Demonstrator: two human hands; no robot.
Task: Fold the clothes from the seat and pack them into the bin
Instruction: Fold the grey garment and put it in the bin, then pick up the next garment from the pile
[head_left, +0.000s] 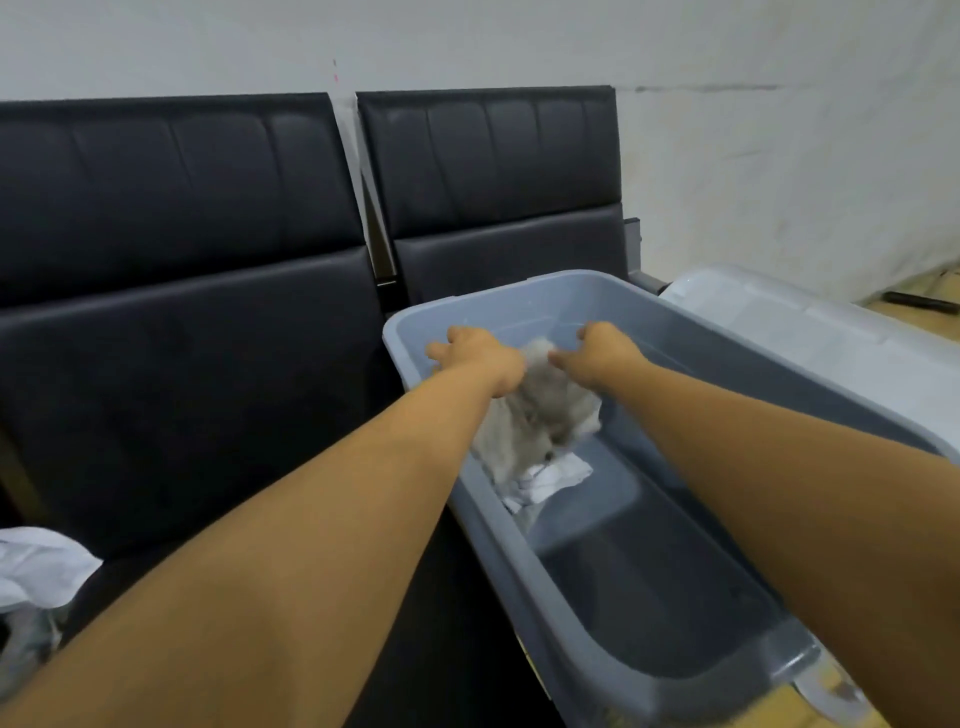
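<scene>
Clothes are what I'm tracking here: a folded grey garment (535, 415) is going into the far end of the blue-grey plastic bin (670, 670), at about 12 o'clock from me, on top of a white folded piece (550, 480) that already lies on the bin floor. My left hand (480, 358) and right hand (602, 351) are both down over the grey garment with fingers bent into it; motion blur keeps me from telling whether they grip it or are just letting go. The near half of the bin shows bare floor, so there is room left. On the black padded seat (197, 415), at 8 o'clock, a rumpled heap of white and grey clothing (39, 577) waits unfolded. I judge the task partly done: two pieces in or nearly in, at least that heap to go. A white lid-like thing (789, 322) lies beyond the bin at 2 o'clock.
</scene>
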